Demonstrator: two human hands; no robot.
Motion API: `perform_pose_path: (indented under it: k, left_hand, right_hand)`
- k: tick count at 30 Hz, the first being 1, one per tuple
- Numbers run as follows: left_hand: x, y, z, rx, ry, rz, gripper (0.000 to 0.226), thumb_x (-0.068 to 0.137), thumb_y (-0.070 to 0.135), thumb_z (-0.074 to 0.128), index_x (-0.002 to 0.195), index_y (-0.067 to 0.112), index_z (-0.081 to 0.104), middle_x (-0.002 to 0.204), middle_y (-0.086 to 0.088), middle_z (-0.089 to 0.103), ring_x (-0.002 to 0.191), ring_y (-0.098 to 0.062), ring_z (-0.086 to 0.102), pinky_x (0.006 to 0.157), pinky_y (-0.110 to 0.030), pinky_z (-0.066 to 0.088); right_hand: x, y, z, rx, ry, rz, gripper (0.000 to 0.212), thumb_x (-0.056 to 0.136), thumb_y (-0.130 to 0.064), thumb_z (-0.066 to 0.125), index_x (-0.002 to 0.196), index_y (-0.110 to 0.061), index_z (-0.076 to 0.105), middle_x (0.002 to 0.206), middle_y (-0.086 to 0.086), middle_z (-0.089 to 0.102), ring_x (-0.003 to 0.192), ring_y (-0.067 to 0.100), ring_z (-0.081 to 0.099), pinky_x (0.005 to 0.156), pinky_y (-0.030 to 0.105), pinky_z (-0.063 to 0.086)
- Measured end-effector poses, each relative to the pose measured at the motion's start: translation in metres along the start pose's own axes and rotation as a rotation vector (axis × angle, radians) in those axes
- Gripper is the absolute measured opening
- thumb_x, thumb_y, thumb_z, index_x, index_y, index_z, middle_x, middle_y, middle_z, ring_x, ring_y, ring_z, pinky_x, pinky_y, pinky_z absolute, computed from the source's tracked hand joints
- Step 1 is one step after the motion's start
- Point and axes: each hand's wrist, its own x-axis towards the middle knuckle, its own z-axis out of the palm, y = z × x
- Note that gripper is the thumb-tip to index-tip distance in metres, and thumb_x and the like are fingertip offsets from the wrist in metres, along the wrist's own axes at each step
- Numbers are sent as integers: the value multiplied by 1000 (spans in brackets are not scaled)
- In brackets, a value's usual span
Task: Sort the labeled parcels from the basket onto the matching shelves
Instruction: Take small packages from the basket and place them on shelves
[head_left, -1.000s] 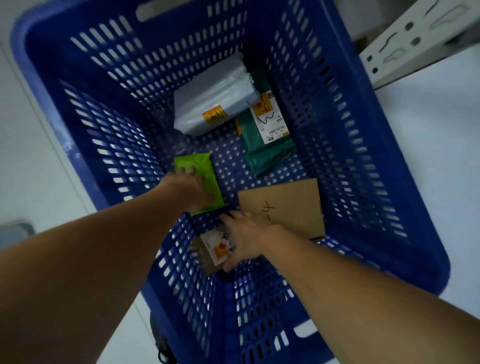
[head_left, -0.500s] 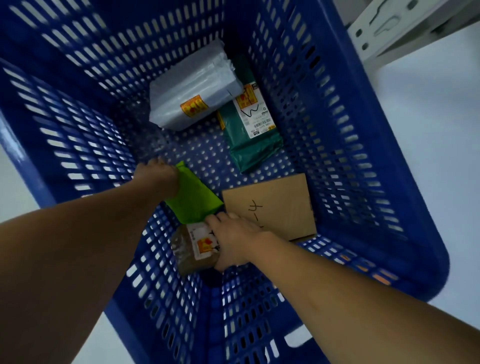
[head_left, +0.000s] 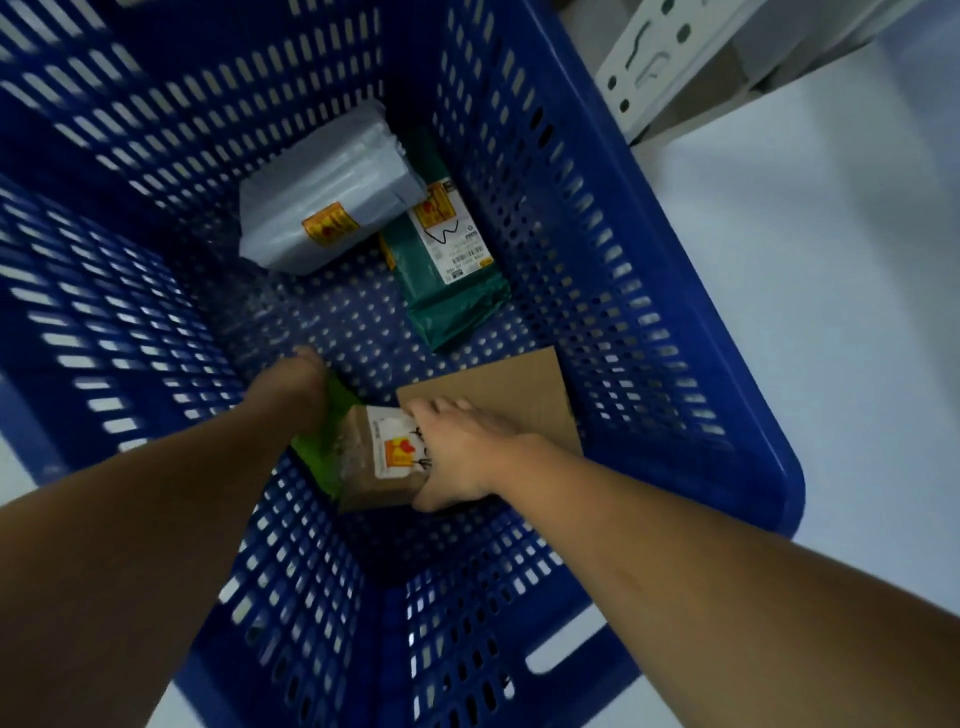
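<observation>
Both my arms reach down into the blue slotted basket (head_left: 649, 270). My left hand (head_left: 291, 395) grips a bright green packet (head_left: 324, 452), most of it hidden behind the hand and the brown parcel. My right hand (head_left: 462, 452) grips a small brown parcel (head_left: 374, 467) with a white and orange label, lifted off the basket floor. On the floor further back lie a grey poly mailer (head_left: 327, 192) with an orange sticker and a dark green mailer (head_left: 447, 270) with a white shipping label. A flat cardboard piece (head_left: 514, 389) lies under my right hand.
A white perforated shelf upright (head_left: 670, 47) stands beyond the basket's far right corner. Pale floor (head_left: 805, 260) surrounds the basket on the right. The basket walls rise high around both forearms.
Both hands have closed on their parcels and lifted them. The green packet has turned on edge. The brown parcel has come up off the floor and turned its label towards me.
</observation>
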Motion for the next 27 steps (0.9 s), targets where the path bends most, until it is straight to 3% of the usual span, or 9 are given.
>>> perform_pose_path:
  k: [2, 5, 9, 14, 19, 22, 24, 27]
  left_hand:
    - [-22, -1, -9, 28, 9, 66, 41, 93, 11, 61, 132, 7, 50, 128, -16, 56, 109, -31, 61, 87, -38, 56]
    - [-53, -13, -26, 66, 16, 131, 32, 92, 10, 55, 124, 10, 55, 125, -13, 58, 107, -31, 62, 84, -40, 56]
    - [-107, -33, -67, 16, 50, 130, 36, 94, 11, 51, 130, 11, 52, 120, -13, 60, 102, -32, 63, 81, -42, 56]
    - [-185, -62, -135, -52, 128, 146, 56, 99, 23, 51, 150, 13, 33, 132, -17, 58, 114, -36, 61, 89, -45, 52]
    - [-291, -92, -217, -163, 229, 167, 36, 100, 24, 43, 133, 9, 38, 122, -17, 61, 107, -37, 63, 78, -41, 48]
    - [-366, -107, -278, -192, 291, 152, 19, 101, 24, 44, 114, 11, 39, 116, -16, 63, 102, -37, 63, 72, -38, 43]
    - [-414, -116, -320, -231, 322, 152, 22, 102, 23, 44, 118, 9, 40, 118, -17, 63, 104, -37, 63, 73, -38, 42]
    - [-487, -126, -382, -289, 395, 198, 28, 101, 28, 46, 122, 11, 43, 116, -14, 63, 101, -35, 62, 75, -38, 45]
  right_hand:
    - [-11, -2, -5, 16, 8, 27, 106, 72, -48, 85, 152, -24, 20, 142, 7, 41, 129, 32, 39, 96, 46, 44]
    - [-33, -10, -18, 25, 26, 63, 108, 71, -50, 84, 152, -25, 19, 141, 7, 41, 129, 32, 39, 91, 42, 41]
    - [-75, -35, -51, 8, 54, 99, 111, 68, -53, 84, 152, -23, 18, 142, 7, 41, 129, 31, 39, 100, 46, 44]
    - [-140, -78, -108, 1, 118, 128, 121, 66, -55, 83, 157, -24, 9, 142, 9, 38, 132, 35, 37, 105, 53, 43]
    - [-241, -132, -183, 63, 228, 151, 119, 65, -63, 77, 155, -27, 8, 136, 7, 45, 126, 31, 41, 99, 50, 46]
    - [-316, -167, -228, 125, 335, 176, 102, 64, -62, 76, 142, -24, 22, 120, 4, 49, 116, 27, 45, 92, 45, 50]
    - [-368, -191, -260, 98, 449, 172, 98, 63, -65, 75, 139, -25, 28, 124, 3, 49, 119, 27, 45, 93, 43, 47]
    - [-448, -226, -307, 39, 622, 153, 109, 61, -71, 74, 148, -27, 25, 134, 3, 45, 125, 27, 42, 101, 44, 43]
